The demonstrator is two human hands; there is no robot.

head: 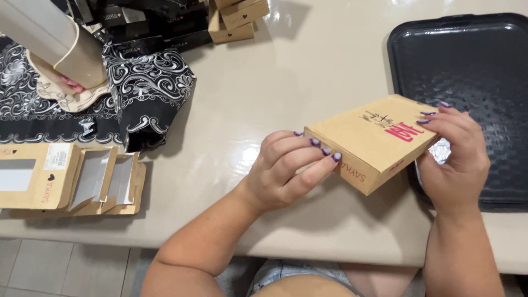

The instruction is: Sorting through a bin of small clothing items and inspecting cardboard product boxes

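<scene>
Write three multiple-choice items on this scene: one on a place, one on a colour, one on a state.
1. Where is the dark tray?
A. on the table's right side
B. on the floor
C. atop the patterned cloth

2. What colour is the box in the hands?
A. white
B. tan
C. blue

3. How is the box held?
A. left hand alone
B. right hand alone
C. both hands, closed

Key: 1 A, the tray lies at the right edge; 2 B, plain tan cardboard; 3 C, fingers grip both ends.

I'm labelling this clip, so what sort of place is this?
Probably a small packing workbench: both hands hold a cardboard box, flat window boxes lie stacked at the left, and folded patterned cloth waits nearby.
</scene>
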